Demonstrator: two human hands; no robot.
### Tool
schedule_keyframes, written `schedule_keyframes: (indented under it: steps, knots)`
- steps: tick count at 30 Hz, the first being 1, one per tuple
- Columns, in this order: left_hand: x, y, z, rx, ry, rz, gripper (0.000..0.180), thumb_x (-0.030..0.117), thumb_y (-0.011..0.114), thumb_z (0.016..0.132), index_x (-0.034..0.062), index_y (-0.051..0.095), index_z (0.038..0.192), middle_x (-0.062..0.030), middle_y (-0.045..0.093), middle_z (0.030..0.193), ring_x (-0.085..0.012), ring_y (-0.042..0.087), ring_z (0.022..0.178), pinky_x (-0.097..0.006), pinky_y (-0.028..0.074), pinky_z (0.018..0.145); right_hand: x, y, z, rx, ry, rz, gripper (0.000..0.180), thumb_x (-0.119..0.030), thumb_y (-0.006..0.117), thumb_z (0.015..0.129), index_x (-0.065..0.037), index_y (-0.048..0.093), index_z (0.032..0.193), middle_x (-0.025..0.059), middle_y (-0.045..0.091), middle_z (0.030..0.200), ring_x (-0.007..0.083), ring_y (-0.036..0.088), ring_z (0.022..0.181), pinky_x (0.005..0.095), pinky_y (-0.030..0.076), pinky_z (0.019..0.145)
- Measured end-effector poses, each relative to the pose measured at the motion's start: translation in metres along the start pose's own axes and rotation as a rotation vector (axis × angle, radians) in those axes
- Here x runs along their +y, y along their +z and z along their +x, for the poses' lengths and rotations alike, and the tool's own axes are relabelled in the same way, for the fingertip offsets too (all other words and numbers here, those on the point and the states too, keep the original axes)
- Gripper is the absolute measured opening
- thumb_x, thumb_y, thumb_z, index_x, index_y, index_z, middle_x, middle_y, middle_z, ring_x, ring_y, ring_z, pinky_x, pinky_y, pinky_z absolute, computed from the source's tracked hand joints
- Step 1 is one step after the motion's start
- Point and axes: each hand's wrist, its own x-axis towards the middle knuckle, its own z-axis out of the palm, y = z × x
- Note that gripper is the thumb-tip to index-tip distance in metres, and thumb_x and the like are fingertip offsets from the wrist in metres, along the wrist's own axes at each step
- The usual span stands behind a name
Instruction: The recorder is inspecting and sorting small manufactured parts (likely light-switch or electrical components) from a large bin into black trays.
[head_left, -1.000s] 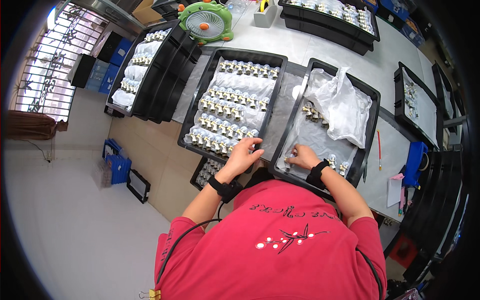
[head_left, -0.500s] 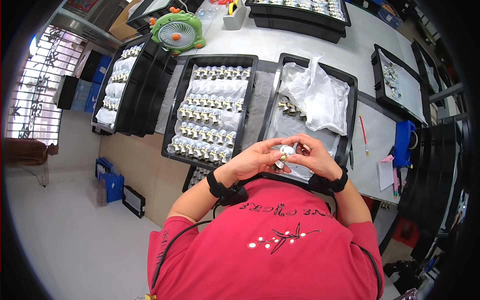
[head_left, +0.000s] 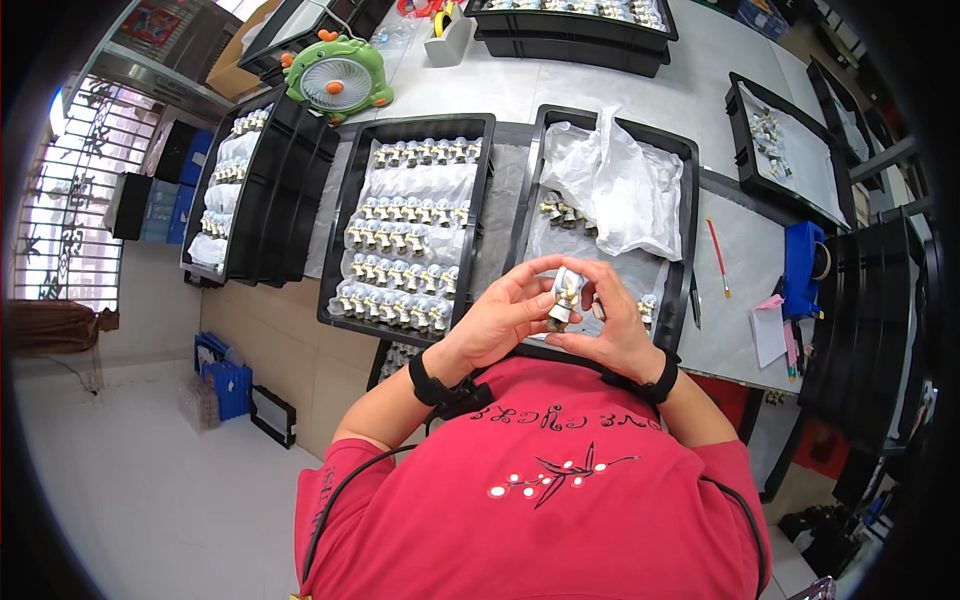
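Observation:
A small white figurine (head_left: 564,300) with gold and dark parts stands upright between my two hands, above the near end of a black tray. My left hand (head_left: 508,312) grips its left side with thumb and fingers. Around its right side curl the fingers of my right hand (head_left: 618,325), and a small pale piece shows by them. The black tray (head_left: 690,200) beneath holds crumpled white plastic sheeting (head_left: 630,190) and a few more figurines (head_left: 565,212). To its left, another black tray (head_left: 478,180) carries several rows of similar figurines (head_left: 395,236) on white film.
Stacked black trays (head_left: 275,190) stand at the left, below a green animal-shaped fan (head_left: 340,80). A red pencil-like brush (head_left: 718,255), a blue tape dispenser (head_left: 800,265) and a white pad (head_left: 768,335) lie at the right. More trays (head_left: 570,45) sit farther back.
The figurine has been turned more upright and its front now shows. Both hands have shifted slightly around it. The whole view has moved a little.

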Motion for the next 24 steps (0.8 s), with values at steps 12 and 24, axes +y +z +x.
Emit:
schedule_keyframes:
  steps: [12, 24]
  knots:
    - [-0.008, 0.007, -0.008, 0.141, 0.227, 0.406, 0.063, 0.019, 0.069, 0.084, 0.0062, 0.036, 0.136, -0.0076, 0.047, 0.124, -0.0150, 0.055, 0.104, -0.029, 0.047, 0.087, -0.008, -0.001, 0.001, -0.044, -0.041, -0.071, 0.074, -0.014, 0.080, 0.065, -0.009, 0.047, 0.130, 0.0092, 0.052, 0.118, 0.0202, 0.056, 0.087, 0.0280, 0.047, 0.066]
    - [-0.008, 0.017, -0.010, 0.204, 0.317, 0.586, 0.064, 0.004, 0.070, 0.081, 0.0034, 0.037, 0.136, -0.0067, 0.047, 0.121, -0.0091, 0.053, 0.095, -0.024, 0.046, 0.082, -0.010, 0.000, -0.002, 0.014, -0.087, -0.102, 0.069, -0.012, 0.080, 0.065, -0.008, 0.047, 0.125, 0.0101, 0.053, 0.118, 0.0206, 0.058, 0.082, 0.0285, 0.049, 0.063]
